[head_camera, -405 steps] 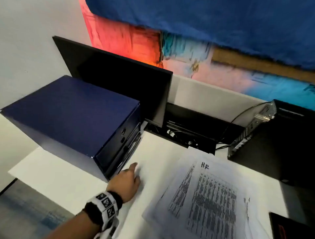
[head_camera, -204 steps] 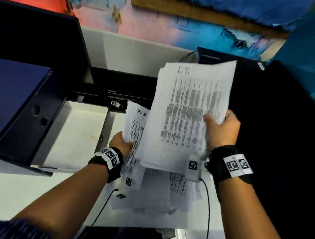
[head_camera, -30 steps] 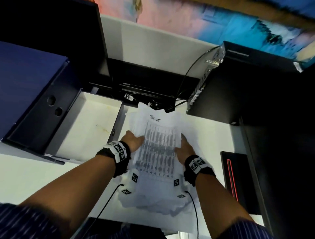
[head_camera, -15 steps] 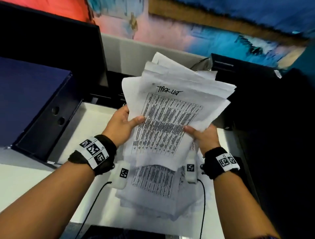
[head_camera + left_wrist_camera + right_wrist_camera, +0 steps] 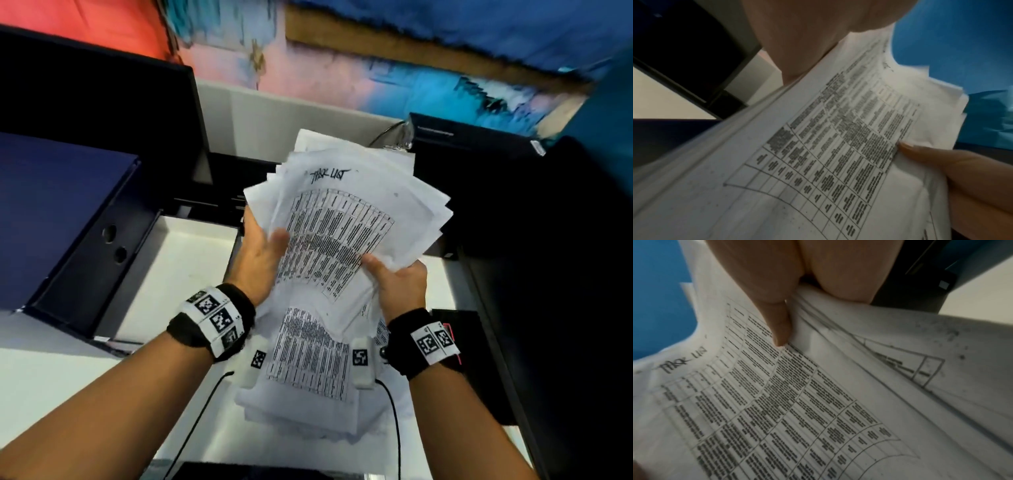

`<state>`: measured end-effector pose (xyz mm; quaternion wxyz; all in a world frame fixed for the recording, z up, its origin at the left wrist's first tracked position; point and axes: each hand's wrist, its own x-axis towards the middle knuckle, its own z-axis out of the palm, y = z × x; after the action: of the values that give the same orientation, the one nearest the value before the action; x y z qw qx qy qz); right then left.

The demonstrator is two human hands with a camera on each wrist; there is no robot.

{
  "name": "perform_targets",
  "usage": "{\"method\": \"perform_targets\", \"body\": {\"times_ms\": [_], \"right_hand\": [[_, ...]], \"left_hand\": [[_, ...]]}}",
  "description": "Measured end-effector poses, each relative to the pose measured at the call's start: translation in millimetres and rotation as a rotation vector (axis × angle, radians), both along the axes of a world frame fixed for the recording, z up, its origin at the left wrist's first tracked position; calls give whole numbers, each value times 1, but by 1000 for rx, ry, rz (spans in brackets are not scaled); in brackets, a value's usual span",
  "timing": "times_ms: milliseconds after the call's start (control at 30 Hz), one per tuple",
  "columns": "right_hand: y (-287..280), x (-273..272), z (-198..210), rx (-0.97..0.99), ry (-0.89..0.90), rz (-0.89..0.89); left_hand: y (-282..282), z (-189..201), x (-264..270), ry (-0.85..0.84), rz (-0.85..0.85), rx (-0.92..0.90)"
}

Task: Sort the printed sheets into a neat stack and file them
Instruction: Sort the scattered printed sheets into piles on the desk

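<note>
Both hands hold a fanned sheaf of printed sheets (image 5: 346, 219) above the desk, its top sheet hand-lettered "TASK LIST". My left hand (image 5: 263, 253) grips the sheaf's left edge, thumb on the printed face. My right hand (image 5: 394, 281) grips the lower right corner, thumb on top. The edges are uneven and splay to the upper right. More printed sheets (image 5: 308, 370) lie in a loose pile on the desk below. The left wrist view shows the sheets (image 5: 818, 162) close up; the right wrist view shows the sheets (image 5: 797, 402) under my right thumb (image 5: 779, 318). The blue file box (image 5: 61, 212) has a white drawer (image 5: 178, 274) pulled open, nothing seen in it.
A dark monitor (image 5: 102, 120) stands behind the file box. A black computer case (image 5: 479, 164) sits at the right rear, and a flat black item with a red stripe (image 5: 455, 329) lies right of the pile. Thin black cables (image 5: 205, 404) trail from my wrists over the white desk (image 5: 68, 377).
A second ago both hands pressed the sheets flat on the desk; they have lifted a sheaf up. Since half a second ago it has tilted and fanned further right.
</note>
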<state>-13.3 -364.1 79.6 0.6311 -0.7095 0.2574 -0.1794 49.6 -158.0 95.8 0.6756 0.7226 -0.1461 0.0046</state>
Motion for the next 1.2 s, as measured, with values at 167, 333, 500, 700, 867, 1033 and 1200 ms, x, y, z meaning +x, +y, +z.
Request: {"method": "perform_targets", "body": {"times_ms": [167,333,500,700,867,1033,1200], "right_hand": [[5,-5,17,-59,-103,-7],[-3,-8,10,-31,-132,27],[11,-2,3,114,-43,-68],[14,-8,-15,188,-70,-114],[25,-8,-68,77,230,-78],[6,2,-105,-271,800,2],[40,-12,-137,-448,1116,179]], "left_hand": [[-3,18,4,-154,269,39],[10,-18,19,134,26,-19],[-4,-29,15,235,79,198],[0,-23,4,346,158,54],[-10,-42,-5,383,83,301],[-2,-26,22,85,280,402],[13,-9,41,-12,437,403]]}}
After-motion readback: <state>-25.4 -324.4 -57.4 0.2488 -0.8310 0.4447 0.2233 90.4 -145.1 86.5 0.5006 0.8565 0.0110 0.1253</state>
